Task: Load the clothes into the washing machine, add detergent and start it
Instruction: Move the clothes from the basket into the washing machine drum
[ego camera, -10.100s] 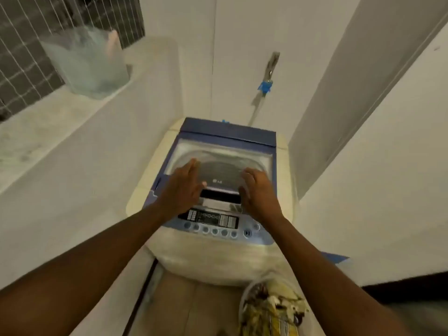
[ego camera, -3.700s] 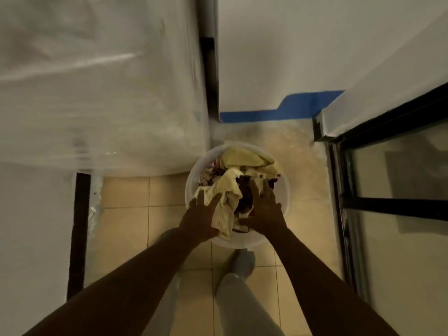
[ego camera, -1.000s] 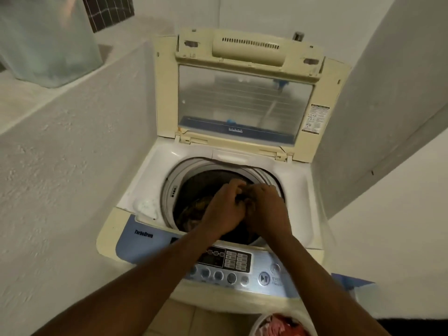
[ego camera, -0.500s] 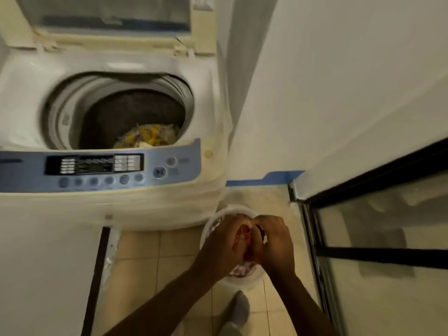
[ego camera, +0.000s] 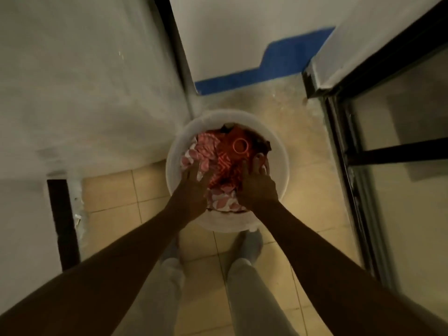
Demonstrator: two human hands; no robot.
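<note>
While the person is looking straight down through the head camera, a round white basket (ego camera: 281, 161) is sitting on the tiled floor (ego camera: 109, 197) at the centre of the frame. The clothes (ego camera: 218, 151) are lying heaped inside it: red cloth with a pale zigzag, pink-and-white patterned cloth, and something dark along the upper right rim. An orange ring shape (ego camera: 240, 146) is showing on the red cloth. Both bare arms are reaching in from the bottom corners. The left hand (ego camera: 194, 187) is lying on the pink-and-white cloth at the basket's lower left, fingers stretched out fairly flat and holding nothing visible. The right hand (ego camera: 257, 187) is pressing into the pile at the lower right, its fingertips (ego camera: 260, 163) dipping toward the dark cloth; whether it is gripping fabric cannot be told. The washing machine (ego camera: 84, 81) is filling the upper left as a blurred pale surface, just beside the basket. A blue strip (ego camera: 266, 69) is running along the wall's base at upper centre, a dark-framed glass door (ego camera: 388, 166) is standing down the right side, and two legs (ego camera: 244, 275) in light trousers are standing just below the basket.
</note>
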